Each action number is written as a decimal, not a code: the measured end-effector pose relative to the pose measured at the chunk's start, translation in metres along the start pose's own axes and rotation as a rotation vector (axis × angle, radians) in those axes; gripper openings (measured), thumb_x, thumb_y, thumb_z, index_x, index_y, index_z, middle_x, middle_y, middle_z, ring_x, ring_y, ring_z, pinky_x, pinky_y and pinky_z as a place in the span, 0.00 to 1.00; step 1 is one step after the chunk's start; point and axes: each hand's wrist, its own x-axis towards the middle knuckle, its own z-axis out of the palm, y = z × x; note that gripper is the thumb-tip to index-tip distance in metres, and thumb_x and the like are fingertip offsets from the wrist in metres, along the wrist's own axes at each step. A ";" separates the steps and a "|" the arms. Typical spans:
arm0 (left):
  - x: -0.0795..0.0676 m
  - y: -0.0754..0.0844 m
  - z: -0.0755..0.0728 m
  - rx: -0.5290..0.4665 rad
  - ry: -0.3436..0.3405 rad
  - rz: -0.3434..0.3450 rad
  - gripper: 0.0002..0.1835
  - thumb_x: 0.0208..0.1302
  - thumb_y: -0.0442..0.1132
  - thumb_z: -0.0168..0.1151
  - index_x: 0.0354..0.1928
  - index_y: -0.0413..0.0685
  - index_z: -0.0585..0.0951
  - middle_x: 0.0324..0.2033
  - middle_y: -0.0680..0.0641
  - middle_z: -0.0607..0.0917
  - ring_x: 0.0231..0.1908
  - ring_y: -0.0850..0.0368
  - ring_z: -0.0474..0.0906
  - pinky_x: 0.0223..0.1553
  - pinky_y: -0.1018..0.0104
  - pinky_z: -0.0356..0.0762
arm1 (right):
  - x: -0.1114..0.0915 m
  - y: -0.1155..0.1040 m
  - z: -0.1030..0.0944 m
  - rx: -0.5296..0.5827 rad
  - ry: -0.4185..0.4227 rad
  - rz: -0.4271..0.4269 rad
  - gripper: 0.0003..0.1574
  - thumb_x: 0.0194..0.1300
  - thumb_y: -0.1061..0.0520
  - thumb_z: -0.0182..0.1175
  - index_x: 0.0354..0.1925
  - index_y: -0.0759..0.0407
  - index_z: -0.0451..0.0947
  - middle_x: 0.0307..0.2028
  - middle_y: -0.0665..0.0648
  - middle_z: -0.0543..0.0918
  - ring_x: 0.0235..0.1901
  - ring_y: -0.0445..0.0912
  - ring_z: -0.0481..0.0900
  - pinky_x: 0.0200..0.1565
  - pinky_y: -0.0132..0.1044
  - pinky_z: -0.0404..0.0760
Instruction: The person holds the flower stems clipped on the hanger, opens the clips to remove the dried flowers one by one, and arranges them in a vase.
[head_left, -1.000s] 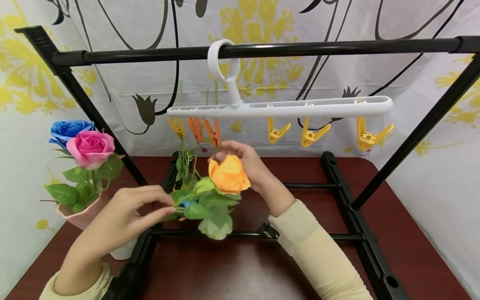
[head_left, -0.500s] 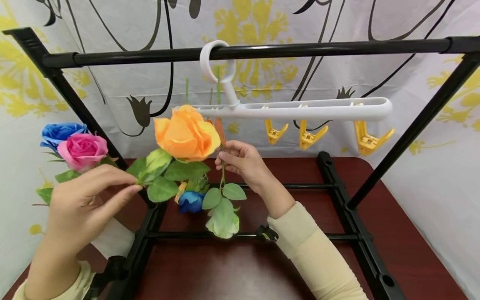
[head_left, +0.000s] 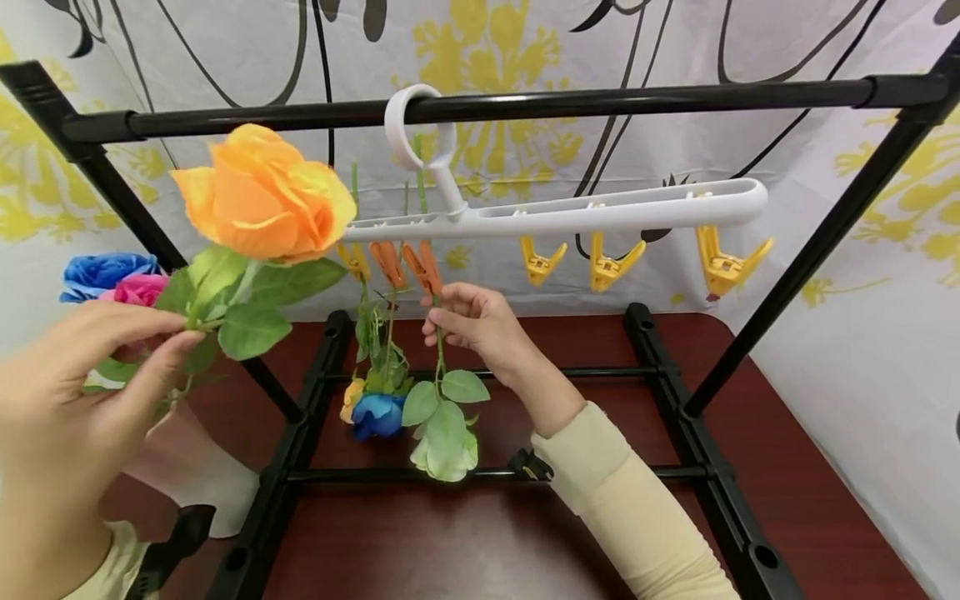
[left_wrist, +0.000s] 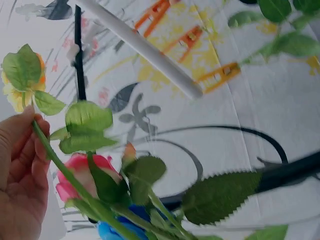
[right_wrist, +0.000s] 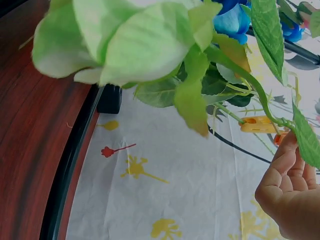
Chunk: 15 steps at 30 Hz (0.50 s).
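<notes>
My left hand (head_left: 75,417) pinches the stem of an orange rose (head_left: 266,200) just below its leaves, bloom up, at the left of the head view. In the left wrist view the same left hand (left_wrist: 22,170) grips the green stem (left_wrist: 60,162). My right hand (head_left: 480,329) pinches the stem of a pale green-white rose (head_left: 446,446), which hangs head down. Above those fingers an orange clip (head_left: 425,265) holds that stem. A blue rose (head_left: 377,415) and a smaller yellow flower (head_left: 352,400) hang head down beside it.
A white clip hanger (head_left: 585,218) hooks over the black rack bar (head_left: 600,97). Three yellow clips, one of them a yellow clip (head_left: 617,262), dangle on its right half. A pale vase (head_left: 195,467) with blue (head_left: 108,273) and pink roses (head_left: 138,290) stands behind my left hand.
My left hand has moved left and up toward the camera with the orange rose, away from the hanging flowers. The right hand has shifted slightly down onto the pale rose's stem.
</notes>
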 end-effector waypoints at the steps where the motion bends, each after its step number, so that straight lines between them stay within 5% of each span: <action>1: 0.000 -0.001 0.000 0.023 0.019 -0.008 0.13 0.62 0.32 0.69 0.31 0.23 0.84 0.27 0.36 0.83 0.36 0.73 0.72 0.43 0.83 0.67 | 0.000 0.000 0.000 -0.006 0.001 0.001 0.14 0.72 0.62 0.57 0.54 0.66 0.77 0.29 0.49 0.86 0.32 0.42 0.85 0.37 0.31 0.78; 9: -0.007 -0.014 0.006 -0.014 0.230 -0.106 0.17 0.60 0.34 0.71 0.29 0.18 0.82 0.34 0.68 0.84 0.33 0.76 0.72 0.38 0.83 0.66 | -0.002 0.002 -0.002 -0.012 0.019 -0.003 0.11 0.73 0.61 0.57 0.51 0.63 0.77 0.30 0.48 0.86 0.33 0.41 0.85 0.37 0.31 0.77; 15: -0.018 -0.019 0.011 -0.099 0.364 -0.199 0.12 0.55 0.29 0.72 0.30 0.20 0.84 0.31 0.65 0.86 0.31 0.74 0.75 0.35 0.84 0.68 | -0.004 0.004 -0.005 -0.001 0.031 -0.015 0.10 0.73 0.61 0.57 0.50 0.61 0.77 0.30 0.48 0.86 0.33 0.41 0.85 0.37 0.32 0.77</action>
